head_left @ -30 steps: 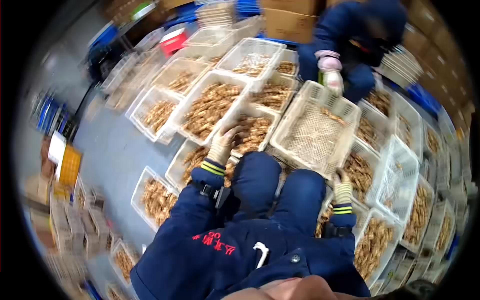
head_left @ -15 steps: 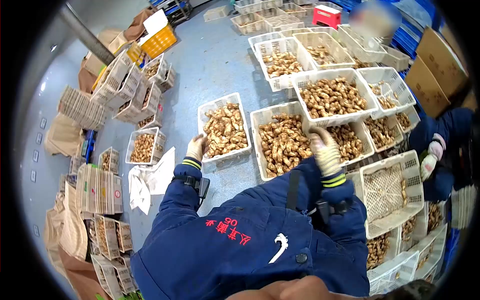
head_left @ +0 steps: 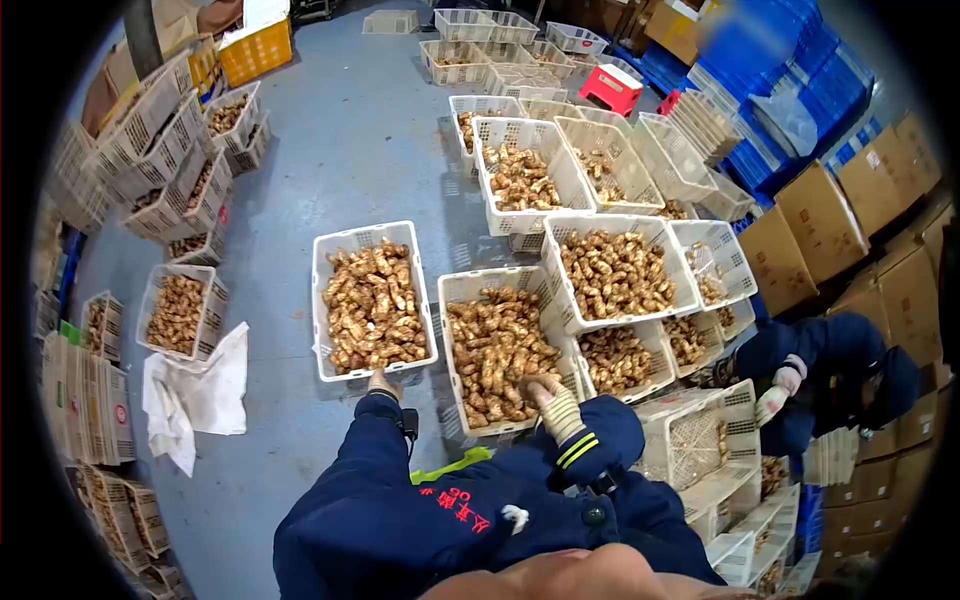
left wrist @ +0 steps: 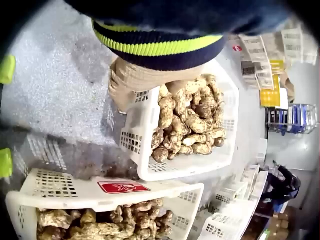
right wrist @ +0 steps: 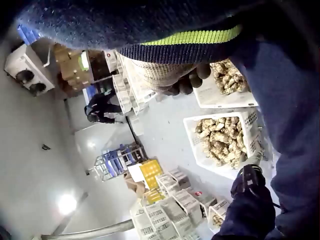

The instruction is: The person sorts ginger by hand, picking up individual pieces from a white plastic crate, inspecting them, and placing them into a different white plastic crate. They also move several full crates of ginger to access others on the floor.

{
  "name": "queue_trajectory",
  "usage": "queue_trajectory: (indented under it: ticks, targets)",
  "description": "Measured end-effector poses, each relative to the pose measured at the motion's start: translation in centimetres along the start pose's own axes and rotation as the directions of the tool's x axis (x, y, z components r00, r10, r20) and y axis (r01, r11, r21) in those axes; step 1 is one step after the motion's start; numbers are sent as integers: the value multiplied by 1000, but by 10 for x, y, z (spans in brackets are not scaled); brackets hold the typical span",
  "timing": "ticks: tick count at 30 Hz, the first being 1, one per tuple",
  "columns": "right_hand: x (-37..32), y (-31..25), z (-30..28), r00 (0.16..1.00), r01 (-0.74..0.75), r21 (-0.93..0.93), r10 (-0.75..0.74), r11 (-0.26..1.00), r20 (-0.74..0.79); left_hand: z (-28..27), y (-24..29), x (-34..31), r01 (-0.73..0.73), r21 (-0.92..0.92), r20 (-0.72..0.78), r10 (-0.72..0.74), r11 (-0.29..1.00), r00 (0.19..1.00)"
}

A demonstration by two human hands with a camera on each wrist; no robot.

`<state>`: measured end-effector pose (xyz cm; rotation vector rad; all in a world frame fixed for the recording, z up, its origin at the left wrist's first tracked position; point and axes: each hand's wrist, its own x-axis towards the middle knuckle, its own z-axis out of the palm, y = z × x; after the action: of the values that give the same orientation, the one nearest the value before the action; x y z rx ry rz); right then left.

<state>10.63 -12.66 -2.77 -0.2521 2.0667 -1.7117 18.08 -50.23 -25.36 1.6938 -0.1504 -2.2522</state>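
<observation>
A white plastic crate [head_left: 318, 305] of knobbly brown pieces [head_left: 375, 305] stands on the floor. At its near end my gloved left hand [head_left: 384, 383] grips the rim; the left wrist view shows the glove [left wrist: 131, 82] wrapped over that end wall, with most fingers hidden. To the right stands a second filled crate [head_left: 447, 330]. Over its near right part hangs my right hand [head_left: 556, 405], in a knitted glove with dark fingertips. The right wrist view shows those fingers [right wrist: 186, 86] loosely bent, holding nothing.
More filled crates [head_left: 620, 322] are stacked to the right, where another person [head_left: 850, 370] bends over. A white cloth [head_left: 215, 390] lies on the floor at left beside another filled crate [head_left: 150, 310]. A lime-green object [head_left: 455, 465] sits near my body. A red stool [head_left: 612, 90] stands farther back.
My body and view have turned left from the stacked crates. My left hand has moved onto the crate's near rim. My right hand has come away from the stacked crate's corner, over the second crate.
</observation>
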Motion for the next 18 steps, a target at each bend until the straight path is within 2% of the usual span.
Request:
queue_trajectory:
  ticks: [1,3,5,7,8,9,12,13,14,15,16,17,18]
  targets:
    - [3,12,0,999,-52,65,52,997,-5,5,-4,12,-8,-54,51,10,999,999]
    - [6,6,-1,992,-110,188,96,976,81,1,-5,73,54,-99,65,-48,994,997]
    - [2,-12,2,981,-188,150,177,971,85,8,-5,67,15,-227,162,22,974,986]
    - [3,-11,5,981,-185,180,170,966,95,13,-5,61,14,-319,166,41,948,985]
    - [2,-16,4,974,-218,134,206,967,94,13,-3,57,-69,-224,34,79,972,996]
    - [3,-13,4,976,-206,123,195,971,95,15,-1,53,-54,-190,-19,51,980,999]
    - [6,-3,3,980,-179,76,171,981,99,12,-2,34,-51,-210,58,65,976,996]
    - [5,-6,3,979,-187,3,186,982,85,6,-3,32,-60,-226,80,80,972,994]
    - [10,5,3,983,-153,-25,154,988,102,7,-4,32,-111,-189,43,121,976,992]
    - [17,15,2,985,-115,-53,120,992,120,3,1,52,-112,-41,-9,111,993,994]
    - [18,8,9,961,-242,82,227,967,158,3,-1,30,-176,-28,-1,177,984,984]
    - [17,-6,19,955,-274,62,263,960,136,0,0,7,-245,-13,5,245,969,969]
    - [23,-2,29,942,-318,160,293,934,163,-5,6,13,-227,20,-53,228,974,972]
